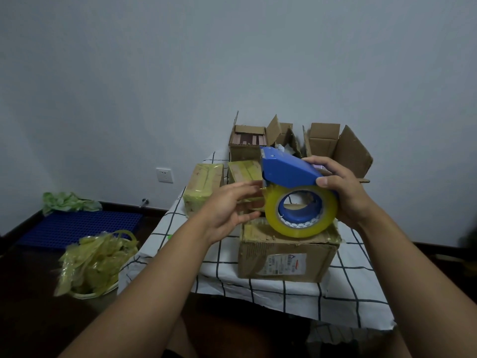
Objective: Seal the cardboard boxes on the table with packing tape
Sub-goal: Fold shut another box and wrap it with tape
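Note:
My right hand [340,192] grips a blue tape dispenser [286,170] loaded with a yellowish roll of packing tape [302,224], held in the air above a closed cardboard box [284,259] with a shipping label on its front. My left hand [229,205] reaches toward the dispenser's front end, fingers stretched out near the tape's loose end; whether it touches the tape is unclear. Two tape-wrapped boxes, one [204,189] and another [244,171], sit behind my left hand. Open boxes stand at the back, one on the left [247,143] and one on the right [338,148].
The table carries a white cloth with a black grid [271,288]. On the floor at left lie a heap of used yellow tape in a bowl [95,262], a blue plastic grid mat [74,226] and a green bag [67,202]. A wall socket [164,175] is behind.

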A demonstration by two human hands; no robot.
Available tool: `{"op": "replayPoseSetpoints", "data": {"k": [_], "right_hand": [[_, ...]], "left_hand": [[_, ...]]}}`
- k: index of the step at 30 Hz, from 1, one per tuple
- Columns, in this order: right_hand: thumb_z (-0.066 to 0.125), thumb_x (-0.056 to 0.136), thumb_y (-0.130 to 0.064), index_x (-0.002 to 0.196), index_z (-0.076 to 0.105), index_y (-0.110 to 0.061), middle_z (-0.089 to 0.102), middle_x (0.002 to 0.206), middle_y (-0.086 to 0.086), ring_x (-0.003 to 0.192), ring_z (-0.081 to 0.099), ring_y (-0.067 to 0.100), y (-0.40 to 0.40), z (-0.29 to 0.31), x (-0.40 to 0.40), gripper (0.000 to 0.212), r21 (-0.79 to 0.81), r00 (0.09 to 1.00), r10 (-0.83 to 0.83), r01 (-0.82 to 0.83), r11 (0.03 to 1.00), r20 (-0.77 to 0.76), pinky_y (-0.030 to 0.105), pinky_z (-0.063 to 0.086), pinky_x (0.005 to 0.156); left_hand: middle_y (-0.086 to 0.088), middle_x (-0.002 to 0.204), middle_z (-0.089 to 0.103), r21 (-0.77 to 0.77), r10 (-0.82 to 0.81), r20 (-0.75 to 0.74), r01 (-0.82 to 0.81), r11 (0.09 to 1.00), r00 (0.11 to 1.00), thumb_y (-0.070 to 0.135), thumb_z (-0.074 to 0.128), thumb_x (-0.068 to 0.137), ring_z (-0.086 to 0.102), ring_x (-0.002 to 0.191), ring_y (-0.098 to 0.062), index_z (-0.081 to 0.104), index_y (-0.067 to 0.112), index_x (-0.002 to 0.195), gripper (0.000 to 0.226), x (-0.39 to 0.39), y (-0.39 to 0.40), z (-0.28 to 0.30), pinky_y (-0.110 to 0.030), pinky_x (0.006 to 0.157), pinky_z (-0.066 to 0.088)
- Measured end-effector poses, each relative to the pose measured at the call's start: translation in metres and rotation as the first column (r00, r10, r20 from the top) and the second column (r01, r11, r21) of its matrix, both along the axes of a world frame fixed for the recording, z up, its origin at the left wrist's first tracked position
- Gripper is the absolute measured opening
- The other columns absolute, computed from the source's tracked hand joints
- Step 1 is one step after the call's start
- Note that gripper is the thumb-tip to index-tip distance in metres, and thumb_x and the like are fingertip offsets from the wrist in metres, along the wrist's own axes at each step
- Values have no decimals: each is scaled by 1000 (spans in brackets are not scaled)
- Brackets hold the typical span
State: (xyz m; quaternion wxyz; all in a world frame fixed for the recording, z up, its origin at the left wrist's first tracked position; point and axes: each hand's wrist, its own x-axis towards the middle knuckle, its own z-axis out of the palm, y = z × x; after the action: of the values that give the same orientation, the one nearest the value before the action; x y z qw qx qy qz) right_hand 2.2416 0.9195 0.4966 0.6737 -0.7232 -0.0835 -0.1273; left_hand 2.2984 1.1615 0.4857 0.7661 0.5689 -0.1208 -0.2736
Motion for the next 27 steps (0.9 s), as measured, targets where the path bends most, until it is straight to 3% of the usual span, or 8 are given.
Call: {"op": "replayPoseSetpoints", "data": {"k": [5, 8, 11, 14, 21, 24, 27], "right_hand": [[66, 58, -41, 119, 62, -20, 71, 101, -22, 90, 69, 19, 3, 2, -2, 65, -19, 1000, 0, 0, 1000, -6, 31, 60, 73], [65, 58, -41, 120, 61, -19, 70, 101, -23, 91, 70, 18, 7, 3, -2, 66, -33, 1000, 1, -1, 999, -10, 30, 60, 73], [65, 58, -41, 118, 61, -20, 69, 100, -27, 92, 70, 14, 8, 4, -4, 64, -36, 1000, 3, -4, 999, -4, 26, 59, 72], [66, 57, -41, 117, 61, -20, 68, 99, -31, 92, 70, 9, 7, 5, -5, 64, -61, 1000, -7, 7, 998, -9, 24, 57, 71], [72, 59, -43, 116, 66, -29, 64, 113, -4, 98, 68, 23, 7, 4, 2, 59, -106, 999, -28, 26, 994, -15, 33, 58, 81], [71, 60, -46, 115, 67, -33, 65, 113, -4, 101, 67, 22, 7, 8, 3, 57, -178, 1000, -28, 26, 984, -7, 33, 58, 83], [72, 61, -46, 117, 68, -33, 68, 110, -7, 101, 67, 17, 7, 12, 2, 58, -238, 1000, -11, 9, 971, -7, 29, 58, 83]], "left_hand": [[-8, 105, 71, 1, -54, 10, 54, 999, 999, 14, 56, 96, 65, 100, -22, 66, 12, 116, 22, 1, 0, -3, -42, 97, 48], [-7, 105, 68, -5, -122, 19, 122, 993, 992, 20, 60, 93, 64, 98, -20, 60, 11, 121, 30, 4, -1, -4, -40, 93, 48], [-9, 103, 65, -29, -141, 20, 141, 990, 990, 22, 62, 86, 62, 95, -20, 58, 11, 109, 26, 9, 2, -3, -32, 83, 49], [-9, 95, 66, 59, -134, 90, 129, 990, 987, 17, 56, 93, 64, 88, -17, 59, 8, 102, 13, 15, 4, -1, -28, 78, 49], [-8, 78, 62, 179, -60, 153, 32, 983, 986, 7, 54, 98, 68, 74, -15, 57, 2, 107, 11, 21, 9, 12, -25, 74, 58], [-8, 79, 58, 211, -20, 182, -19, 977, 983, 0, 49, 99, 64, 66, -12, 54, -2, 122, 23, 25, 15, 19, -24, 68, 57], [-5, 79, 61, 281, -70, 170, 19, 960, 983, 0, 46, 99, 64, 71, -13, 60, 4, 120, 25, 26, 22, 27, -27, 71, 55]]}}
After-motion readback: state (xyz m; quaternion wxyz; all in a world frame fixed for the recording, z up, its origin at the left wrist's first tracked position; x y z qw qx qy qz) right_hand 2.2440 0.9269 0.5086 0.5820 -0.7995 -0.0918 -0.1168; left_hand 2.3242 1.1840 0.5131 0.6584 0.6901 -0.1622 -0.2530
